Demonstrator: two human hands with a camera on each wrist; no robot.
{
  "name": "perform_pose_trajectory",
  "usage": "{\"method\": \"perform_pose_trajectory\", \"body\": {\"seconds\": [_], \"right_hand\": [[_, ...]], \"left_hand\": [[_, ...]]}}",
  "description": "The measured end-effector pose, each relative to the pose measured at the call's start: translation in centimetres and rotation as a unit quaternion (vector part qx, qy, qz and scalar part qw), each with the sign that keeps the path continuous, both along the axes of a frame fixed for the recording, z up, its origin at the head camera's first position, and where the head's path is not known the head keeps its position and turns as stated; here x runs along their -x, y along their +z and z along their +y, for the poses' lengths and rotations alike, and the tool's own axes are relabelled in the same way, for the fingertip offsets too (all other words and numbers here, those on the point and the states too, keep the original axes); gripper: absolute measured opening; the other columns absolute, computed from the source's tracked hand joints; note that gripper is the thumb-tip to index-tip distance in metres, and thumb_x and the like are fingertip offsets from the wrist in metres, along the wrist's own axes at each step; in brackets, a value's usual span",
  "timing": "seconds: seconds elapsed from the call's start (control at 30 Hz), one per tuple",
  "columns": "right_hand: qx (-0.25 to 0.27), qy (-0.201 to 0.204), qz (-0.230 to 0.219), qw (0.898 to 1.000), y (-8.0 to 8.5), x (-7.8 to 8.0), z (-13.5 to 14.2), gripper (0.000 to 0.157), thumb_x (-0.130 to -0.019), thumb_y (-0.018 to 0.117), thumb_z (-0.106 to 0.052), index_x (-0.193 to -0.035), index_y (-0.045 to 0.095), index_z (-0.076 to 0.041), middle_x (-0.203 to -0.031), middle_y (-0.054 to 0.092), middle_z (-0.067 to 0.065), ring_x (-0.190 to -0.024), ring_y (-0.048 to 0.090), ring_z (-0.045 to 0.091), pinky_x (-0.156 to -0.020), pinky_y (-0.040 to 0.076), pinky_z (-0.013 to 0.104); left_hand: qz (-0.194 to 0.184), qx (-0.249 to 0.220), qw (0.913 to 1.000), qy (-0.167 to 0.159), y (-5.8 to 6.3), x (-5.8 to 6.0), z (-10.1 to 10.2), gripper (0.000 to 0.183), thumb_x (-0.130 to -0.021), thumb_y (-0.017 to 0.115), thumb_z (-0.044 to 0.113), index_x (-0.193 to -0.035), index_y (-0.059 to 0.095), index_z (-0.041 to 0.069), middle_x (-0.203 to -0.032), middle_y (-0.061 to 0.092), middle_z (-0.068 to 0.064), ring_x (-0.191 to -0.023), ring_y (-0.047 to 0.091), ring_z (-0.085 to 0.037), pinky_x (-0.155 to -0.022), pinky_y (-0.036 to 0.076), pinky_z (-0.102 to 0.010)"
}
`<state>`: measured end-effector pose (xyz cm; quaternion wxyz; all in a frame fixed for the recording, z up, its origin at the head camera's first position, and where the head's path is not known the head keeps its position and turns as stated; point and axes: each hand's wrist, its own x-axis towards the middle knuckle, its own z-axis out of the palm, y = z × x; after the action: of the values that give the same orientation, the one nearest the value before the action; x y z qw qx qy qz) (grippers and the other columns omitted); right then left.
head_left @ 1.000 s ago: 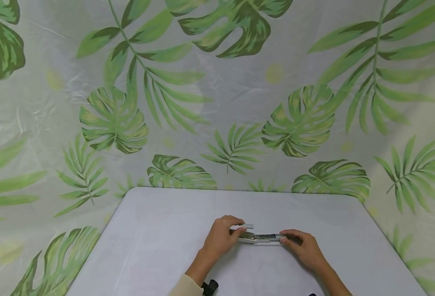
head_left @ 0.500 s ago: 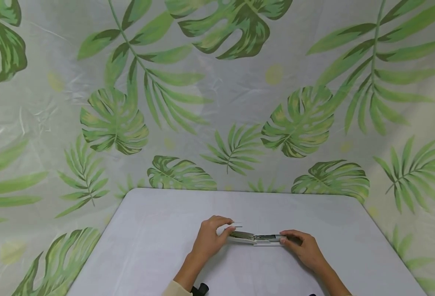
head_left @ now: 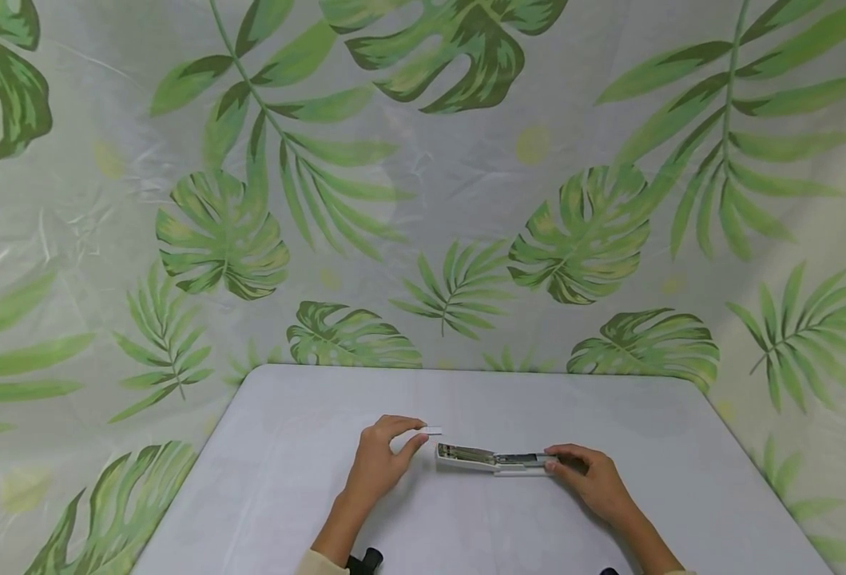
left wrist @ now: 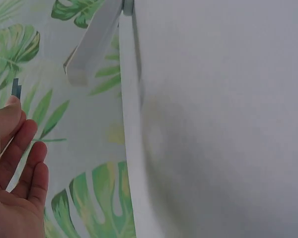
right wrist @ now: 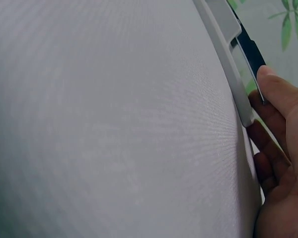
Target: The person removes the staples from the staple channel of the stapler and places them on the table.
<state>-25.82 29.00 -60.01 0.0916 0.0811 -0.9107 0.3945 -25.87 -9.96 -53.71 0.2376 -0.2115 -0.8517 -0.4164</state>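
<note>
A white stapler [head_left: 467, 458] lies folded wide open on the table, its top arm spread to the left and showing a metal inside. My right hand [head_left: 597, 481] pinches the stapler's dark magazine [right wrist: 253, 57] between thumb and fingers at the right end, above the white base [right wrist: 228, 69]. Left of the stapler, my left hand [head_left: 378, 461] pinches a short strip of staples [head_left: 433, 430] between thumb and index finger. In the left wrist view the strip [left wrist: 16, 88] juts past the thumb tip, apart from the stapler's raised arm [left wrist: 92, 47].
The white-covered table [head_left: 307, 407] has rounded far corners. Behind it hangs a sheet [head_left: 466, 184] printed with green leaves. A black wrist device [head_left: 367, 561] shows at the left sleeve.
My left hand has moved left, away from the stapler's open arm, carrying the strip of staples with it. My right hand and the stapler stay in place.
</note>
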Motion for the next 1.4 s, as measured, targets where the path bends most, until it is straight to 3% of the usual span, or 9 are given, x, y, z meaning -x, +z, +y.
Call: {"method": "perform_pose_trajectory", "body": {"seconds": [0.47,0.9,1.1,1.4], "right_hand": [[-0.001,-0.002,0.001,1.000,-0.2,-0.1,0.0,0.023,-0.091,0.078,-0.041,-0.113,0.078,-0.032,-0.119,0.076,-0.004,-0.117,0.066,0.014,-0.100,0.054,0.037],[0.003,0.000,-0.005,1.000,0.1,0.1,0.1,0.024,-0.092,0.078,-0.041,-0.114,0.077,-0.031,-0.120,0.075,-0.004,-0.117,0.065,0.013,-0.099,0.053,0.036],[-0.005,-0.002,0.000,1.000,0.0,0.1,0.1,0.024,-0.092,0.077,-0.041,-0.114,0.077,-0.031,-0.121,0.075,-0.003,-0.119,0.065,0.016,-0.100,0.053,0.037],[0.001,-0.003,0.004,1.000,0.0,-0.1,-0.1,0.024,-0.092,0.078,-0.039,-0.114,0.078,-0.030,-0.120,0.076,-0.003,-0.117,0.065,0.012,-0.099,0.053,0.032]], "left_hand": [[-0.044,0.002,0.9988,0.023,-1.5,0.1,-2.8,0.022,-0.086,0.085,0.028,-0.107,0.082,0.022,-0.106,0.077,0.014,-0.106,0.071,-0.010,-0.091,0.059,-0.038],[-0.109,-0.002,0.9940,0.004,-2.9,0.9,-4.2,0.022,-0.085,0.084,0.035,-0.106,0.082,0.027,-0.108,0.076,0.017,-0.109,0.070,-0.011,-0.096,0.057,-0.041],[-0.121,0.019,0.9925,-0.006,-3.6,1.1,-4.6,0.020,-0.084,0.085,0.034,-0.104,0.082,0.031,-0.107,0.077,0.016,-0.108,0.070,-0.013,-0.096,0.057,-0.042],[-0.120,0.065,0.9902,-0.028,-4.2,1.3,-4.8,0.016,-0.084,0.085,0.031,-0.100,0.083,0.027,-0.104,0.077,0.014,-0.105,0.069,-0.016,-0.094,0.056,-0.043]]}}
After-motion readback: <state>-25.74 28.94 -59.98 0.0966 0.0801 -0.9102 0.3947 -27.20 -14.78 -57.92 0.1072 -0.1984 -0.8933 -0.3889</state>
